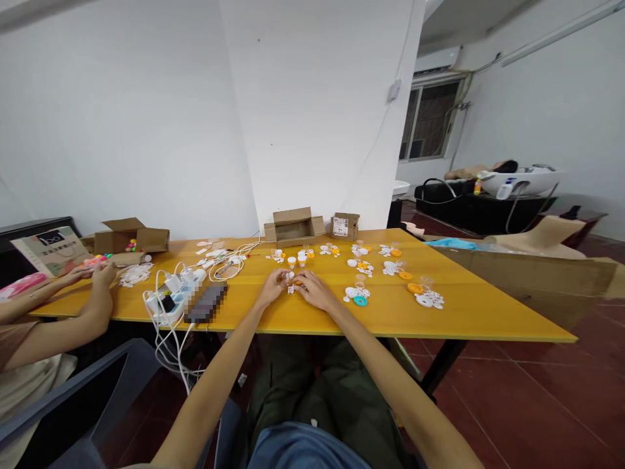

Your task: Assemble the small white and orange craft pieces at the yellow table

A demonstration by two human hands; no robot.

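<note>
My left hand [274,286] and my right hand [313,290] meet over the yellow table [469,312], fingers curled together around a small white plastic piece [291,284] with an orange bit beside it. Both hands rest near the table's front edge. Small groups of white and orange plastic parts [361,266] lie just beyond and to the right of my hands, with a teal ring [360,300] close to my right hand.
A white power strip [170,296] with cables and a dark phone [208,303] lie left of my hands. Open cardboard boxes [293,227] stand at the table's back. Another person's hands [95,273] work at the left end. A large cardboard sheet [537,273] leans at the right.
</note>
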